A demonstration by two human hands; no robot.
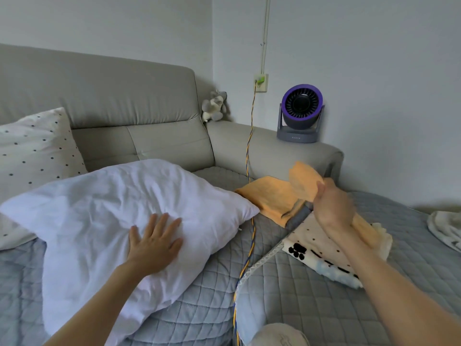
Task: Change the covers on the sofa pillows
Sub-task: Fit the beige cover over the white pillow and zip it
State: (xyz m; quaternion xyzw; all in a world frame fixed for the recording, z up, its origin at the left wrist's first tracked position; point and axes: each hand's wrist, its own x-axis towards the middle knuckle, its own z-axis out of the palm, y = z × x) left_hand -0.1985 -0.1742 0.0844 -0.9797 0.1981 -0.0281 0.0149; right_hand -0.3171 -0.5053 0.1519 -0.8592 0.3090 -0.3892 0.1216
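Fingers [159,226] flat on white pillow [119,208], orange cover [303,181] pinched

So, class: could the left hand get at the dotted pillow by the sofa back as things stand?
Probably yes: the left hand lies flat on the white pillow, holding nothing, and the dotted pillow sits just beyond, unobstructed.

A single head-worn wide-angle view is directed forward and down, close above both hands [156,242], with the sofa [104,101] seen beyond them.
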